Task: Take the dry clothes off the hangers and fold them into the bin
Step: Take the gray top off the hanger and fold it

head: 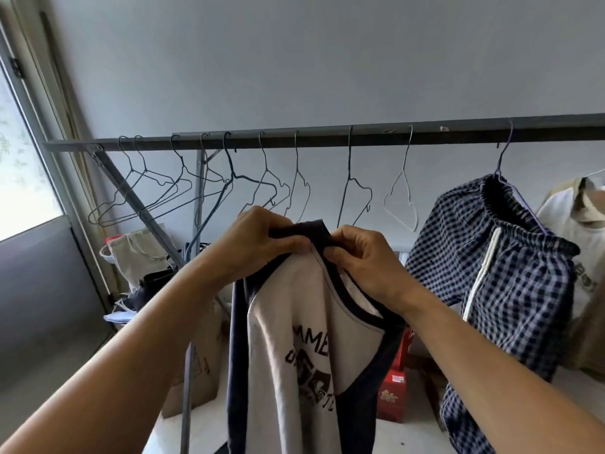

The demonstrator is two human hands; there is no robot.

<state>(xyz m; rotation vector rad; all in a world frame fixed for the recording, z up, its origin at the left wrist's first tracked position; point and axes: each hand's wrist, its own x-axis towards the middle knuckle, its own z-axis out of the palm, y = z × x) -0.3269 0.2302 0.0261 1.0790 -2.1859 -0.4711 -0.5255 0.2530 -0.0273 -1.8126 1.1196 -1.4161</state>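
Left hand [258, 244]: nearest with its forearm, raised just below the middle of the rail [327, 137]; fingers curled tight on a navy strap of the top [294, 322].
Right hand [366, 260]: just beside the left, also under the rail's middle; thumb and fingers pinch the other navy strap.
Top: white with navy trim and dark lettering; gathered at the straps between both hands, it hangs straight down below the rail.
Hangers [355, 188]: bare wire ones hooked along the rail from its left end to past the middle — above and behind the hands.
Shorts [510, 273]: navy check with a white cord, on a hanger hooked near the rail's right end.
Shirt [569, 217]: pale, below the rail's far right, partly cut off.
Box [393, 394]: red, low under the rail, behind the top.
Bag [137, 253]: beige — under the rail's left part.
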